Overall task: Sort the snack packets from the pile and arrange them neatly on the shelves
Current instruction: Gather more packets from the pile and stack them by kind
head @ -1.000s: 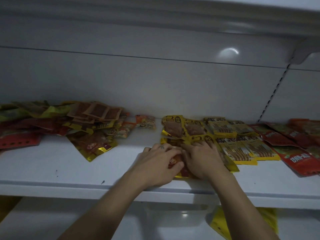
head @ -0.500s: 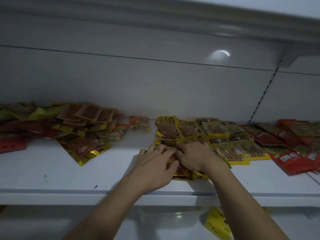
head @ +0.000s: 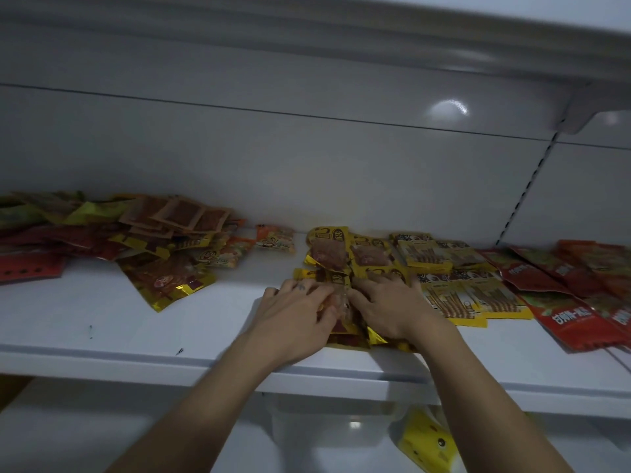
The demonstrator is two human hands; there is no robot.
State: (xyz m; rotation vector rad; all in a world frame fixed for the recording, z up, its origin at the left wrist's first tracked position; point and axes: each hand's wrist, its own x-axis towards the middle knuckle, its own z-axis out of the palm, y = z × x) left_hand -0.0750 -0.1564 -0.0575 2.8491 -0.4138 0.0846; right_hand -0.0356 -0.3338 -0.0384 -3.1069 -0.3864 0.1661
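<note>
Barely any change from a second ago: left hand (head: 297,315) and right hand (head: 389,308) are still on the gold packets (head: 345,327), just bunched a bit closer. Going left to right, the messy pile (head: 136,240) sits at the back left of the shelf (head: 85,329), with a lone orange packet (head: 276,238) just right of it. Mid shelf, front edge: left hand curls over the gold packets, thumb pinching them, right hand close beside it, fingers spread flat on the same stack. Then neat stick packets (head: 471,295), red packets (head: 573,302) far right
</note>
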